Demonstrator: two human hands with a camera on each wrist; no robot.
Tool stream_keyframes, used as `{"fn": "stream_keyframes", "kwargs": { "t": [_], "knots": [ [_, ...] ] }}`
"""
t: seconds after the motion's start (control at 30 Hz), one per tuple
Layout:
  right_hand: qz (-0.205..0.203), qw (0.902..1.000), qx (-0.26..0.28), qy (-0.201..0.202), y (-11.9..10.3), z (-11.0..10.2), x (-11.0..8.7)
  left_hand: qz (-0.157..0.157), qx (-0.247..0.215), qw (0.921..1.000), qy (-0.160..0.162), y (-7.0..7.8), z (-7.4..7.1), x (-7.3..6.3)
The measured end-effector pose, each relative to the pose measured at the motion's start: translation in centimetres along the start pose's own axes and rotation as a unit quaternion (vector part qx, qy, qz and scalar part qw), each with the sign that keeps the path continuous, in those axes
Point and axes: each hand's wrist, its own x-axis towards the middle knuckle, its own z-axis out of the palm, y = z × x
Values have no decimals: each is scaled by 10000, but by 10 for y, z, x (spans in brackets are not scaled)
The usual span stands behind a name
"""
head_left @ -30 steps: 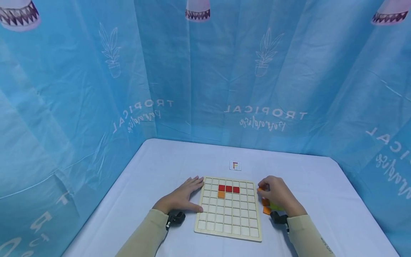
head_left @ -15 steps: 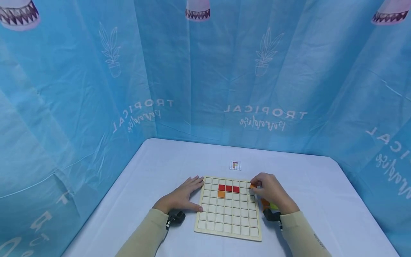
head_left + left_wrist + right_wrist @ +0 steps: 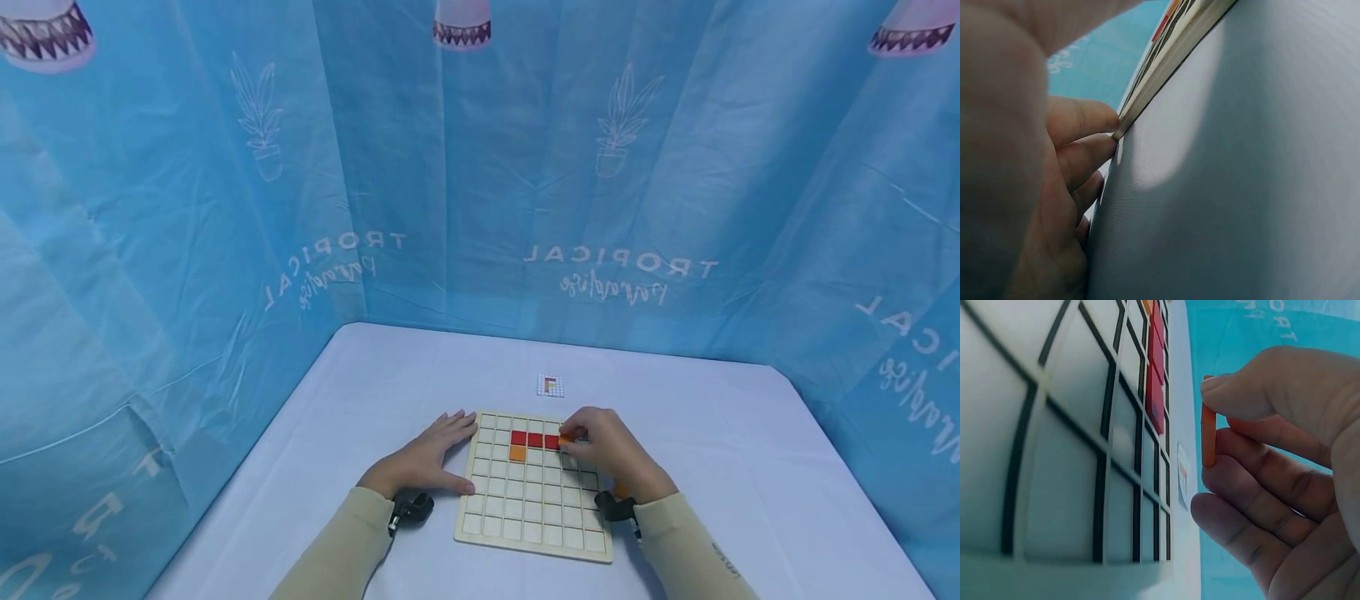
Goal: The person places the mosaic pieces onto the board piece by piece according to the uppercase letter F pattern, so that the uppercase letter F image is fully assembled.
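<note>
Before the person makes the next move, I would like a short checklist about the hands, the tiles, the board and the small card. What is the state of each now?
1. Right hand pinches the held orange tile: ok.
2. Left hand touches the left edge of the board: ok.
3. Three red tiles sit side by side in cells: ok.
4. Placed orange tile lies directly below the leftmost red one: ok.
5. Held tile is seated in a cell: not ok, it is above the board.
6. Small card readable cell by cell: cannot tell, too small.
</note>
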Motion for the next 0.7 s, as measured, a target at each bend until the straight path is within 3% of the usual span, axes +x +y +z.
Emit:
{"fn": "stream_keyframes", "kwargs": {
  "t": [0.27, 0.5, 0.7],
  "knots": [
    [-152, 9997, 70, -177, -15, 7, 5, 58, 5, 10000, -11, 0, 0, 0],
    [-785, 9953, 126, -548, -31, 22, 9, -11, -43, 10000, -37, 0, 0, -1],
    [-999, 9916, 14, -825, -43, 34, 8, 60, -40, 10000, -37, -2, 0, -1]
  ]
}}
